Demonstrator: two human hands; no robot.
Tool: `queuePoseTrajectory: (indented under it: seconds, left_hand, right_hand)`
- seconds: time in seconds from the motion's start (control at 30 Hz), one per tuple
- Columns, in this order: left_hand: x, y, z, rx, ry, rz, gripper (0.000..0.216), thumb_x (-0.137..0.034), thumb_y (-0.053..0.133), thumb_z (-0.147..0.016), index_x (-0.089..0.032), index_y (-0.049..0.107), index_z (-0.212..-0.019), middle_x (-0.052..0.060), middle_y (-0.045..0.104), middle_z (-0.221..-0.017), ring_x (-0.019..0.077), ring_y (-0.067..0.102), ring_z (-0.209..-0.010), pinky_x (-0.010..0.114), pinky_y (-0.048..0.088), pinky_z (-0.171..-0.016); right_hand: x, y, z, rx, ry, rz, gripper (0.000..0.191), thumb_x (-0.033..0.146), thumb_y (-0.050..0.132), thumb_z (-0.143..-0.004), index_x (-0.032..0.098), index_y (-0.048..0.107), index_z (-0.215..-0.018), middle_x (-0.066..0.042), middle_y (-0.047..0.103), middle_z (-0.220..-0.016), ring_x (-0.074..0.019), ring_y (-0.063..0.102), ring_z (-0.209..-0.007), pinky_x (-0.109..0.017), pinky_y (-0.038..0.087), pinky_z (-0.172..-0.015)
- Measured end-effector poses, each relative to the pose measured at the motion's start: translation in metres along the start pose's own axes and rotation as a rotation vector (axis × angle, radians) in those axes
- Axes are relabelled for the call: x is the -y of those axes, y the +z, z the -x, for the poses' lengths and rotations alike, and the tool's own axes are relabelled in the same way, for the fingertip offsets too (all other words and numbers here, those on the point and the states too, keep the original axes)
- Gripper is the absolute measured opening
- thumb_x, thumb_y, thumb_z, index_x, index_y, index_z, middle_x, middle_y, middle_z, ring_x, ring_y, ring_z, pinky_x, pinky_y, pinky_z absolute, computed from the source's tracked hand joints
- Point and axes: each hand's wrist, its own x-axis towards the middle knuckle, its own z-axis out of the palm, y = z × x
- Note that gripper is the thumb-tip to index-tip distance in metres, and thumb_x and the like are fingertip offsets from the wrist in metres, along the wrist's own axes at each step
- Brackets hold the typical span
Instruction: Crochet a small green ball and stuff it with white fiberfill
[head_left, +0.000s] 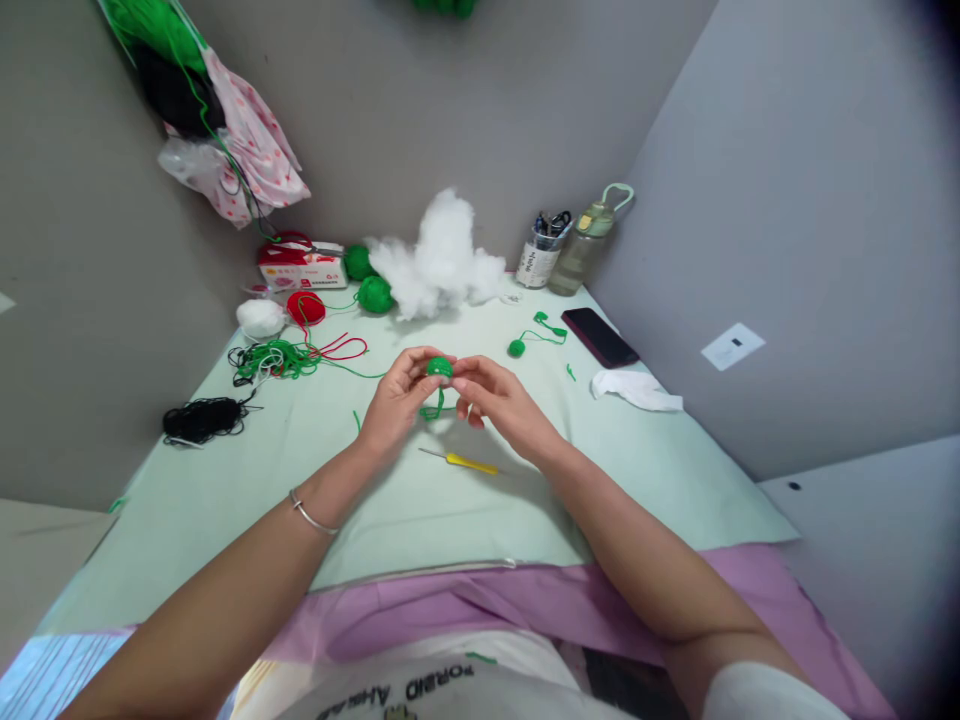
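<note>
Both hands meet over the middle of a pale green table (225,480). My left hand (396,402) and my right hand (496,398) pinch a small round green crocheted piece (439,367) between their fingertips. A loop of green yarn (433,408) hangs down from the piece. A crochet hook with a yellow handle (463,461) lies on the table just below my hands, untouched. A thin silver bangle (311,516) circles my left wrist.
At the back lie white stuffing (442,260), green yarn balls (374,294), a red ball (306,307), a white ball (259,318) and tangled green and red yarn (281,357). Black yarn (201,419) lies left. A phone (599,336), white cloth (636,389), pen cup (541,257) and bottle (581,250) stand right.
</note>
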Motion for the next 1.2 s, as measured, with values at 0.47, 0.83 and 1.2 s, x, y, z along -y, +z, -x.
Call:
queuePoseTrajectory:
  seconds: [0.47,0.83,1.2]
  left_hand:
    - [0.002,-0.001,0.004,0.059,0.004,-0.114,0.027,-0.029,0.073,-0.087,-0.021,0.067,-0.113,0.002,0.068,-0.097,0.0157,0.061,-0.084,0.03,0.049,-0.085]
    - [0.002,-0.001,0.001,0.086,-0.048,-0.06,0.03,-0.038,0.076,-0.083,-0.02,0.058,-0.099,-0.001,0.067,-0.079,0.0143,0.066,-0.071,0.03,0.054,-0.074]
    - [0.02,0.001,-0.006,-0.033,-0.117,-0.069,0.024,-0.022,0.075,-0.072,-0.022,0.053,-0.083,-0.007,0.06,-0.064,0.0102,0.057,-0.053,0.024,0.046,-0.056]
  right_hand:
    - [-0.006,-0.002,-0.006,-0.031,0.048,0.166,0.03,0.044,0.064,-0.088,0.018,0.064,-0.073,0.008,0.036,-0.056,-0.0087,0.028,-0.054,-0.025,0.022,-0.054]
    - [0.004,0.005,0.006,-0.093,-0.15,0.699,0.022,0.025,0.053,-0.096,0.021,0.068,-0.082,0.003,0.057,-0.062,-0.0114,0.041,-0.055,-0.026,0.028,-0.064]
    - [-0.01,0.018,0.002,-0.033,-0.165,0.794,0.023,0.018,0.047,-0.097,0.019,0.067,-0.085,-0.002,0.063,-0.068,-0.0153,0.047,-0.06,-0.027,0.027,-0.063]
